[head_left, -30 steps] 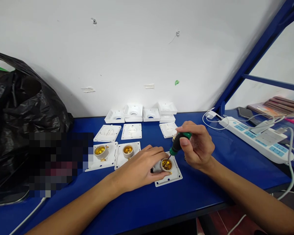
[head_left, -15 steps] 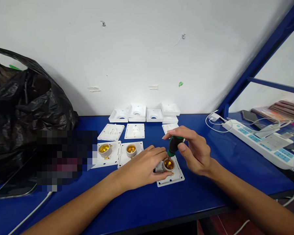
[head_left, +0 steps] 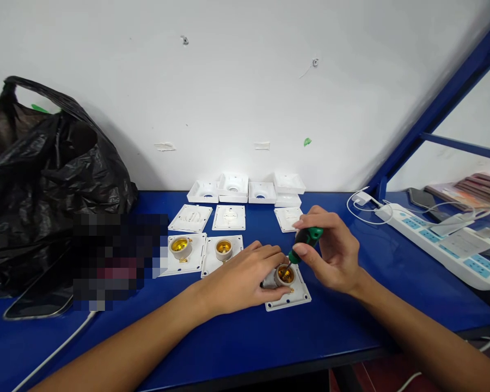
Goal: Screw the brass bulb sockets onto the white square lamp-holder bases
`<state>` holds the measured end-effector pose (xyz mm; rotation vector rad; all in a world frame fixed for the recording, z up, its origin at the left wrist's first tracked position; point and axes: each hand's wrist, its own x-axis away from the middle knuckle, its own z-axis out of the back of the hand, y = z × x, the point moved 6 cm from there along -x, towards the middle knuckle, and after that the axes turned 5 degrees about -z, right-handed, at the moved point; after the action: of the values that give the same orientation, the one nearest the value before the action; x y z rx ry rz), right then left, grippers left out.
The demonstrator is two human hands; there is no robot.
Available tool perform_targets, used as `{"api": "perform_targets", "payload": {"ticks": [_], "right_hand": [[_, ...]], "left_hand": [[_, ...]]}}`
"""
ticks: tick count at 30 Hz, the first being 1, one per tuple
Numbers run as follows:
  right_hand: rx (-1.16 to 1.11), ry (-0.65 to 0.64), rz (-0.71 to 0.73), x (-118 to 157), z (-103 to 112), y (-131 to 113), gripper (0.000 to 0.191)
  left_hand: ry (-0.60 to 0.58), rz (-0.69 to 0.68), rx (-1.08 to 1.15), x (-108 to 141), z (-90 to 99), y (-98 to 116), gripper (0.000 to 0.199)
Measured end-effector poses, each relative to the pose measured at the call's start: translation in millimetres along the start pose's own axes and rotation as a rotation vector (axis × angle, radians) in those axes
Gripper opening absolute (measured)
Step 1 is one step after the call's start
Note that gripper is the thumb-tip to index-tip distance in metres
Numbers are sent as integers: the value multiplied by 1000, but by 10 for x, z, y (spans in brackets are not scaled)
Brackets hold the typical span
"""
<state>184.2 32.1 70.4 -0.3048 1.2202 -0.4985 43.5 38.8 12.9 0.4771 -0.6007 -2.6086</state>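
My left hand [head_left: 245, 280] grips the round lamp socket [head_left: 285, 275] with its brass-coloured inside, thumb in front and fingers behind. The socket sits on a square white plate [head_left: 301, 296] on the blue table. In my right hand [head_left: 335, 250] is a green and black screwdriver [head_left: 308, 239], tilted to the right, its tip inside the socket. Left of my left hand lie two more white plates with brass-lined sockets, one at the far left [head_left: 180, 247] and one beside it [head_left: 224, 250].
White plates [head_left: 228, 218] and open white boxes [head_left: 262, 191] line the back near the wall. A black plastic bag [head_left: 61, 163] and a phone [head_left: 41, 299] are at the left. On the right lie a power strip [head_left: 441, 239], cables and a blue metal frame [head_left: 436, 95].
The screwdriver has tilted, its handle now leaning further right, and my right hand has shifted with it. My left hand keeps its grip. The whole view has moved slightly.
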Motion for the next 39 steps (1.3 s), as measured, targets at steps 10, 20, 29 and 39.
{"api": "perform_targets", "payload": {"ticks": [10,20,29,39], "right_hand": [[47,9,69,28,-1,-34,43],[85,101,99,37,47,-103,41],[67,82,104,34,23,-101,43],[16,38,106,36,13,-105,42]], "left_hand": [[5,3,8,12,3,2,27],[80,-99,-21,27,44,76,23],[81,-86,2,30,40,53,23],[69,-71,33,21,31,27,23]]}}
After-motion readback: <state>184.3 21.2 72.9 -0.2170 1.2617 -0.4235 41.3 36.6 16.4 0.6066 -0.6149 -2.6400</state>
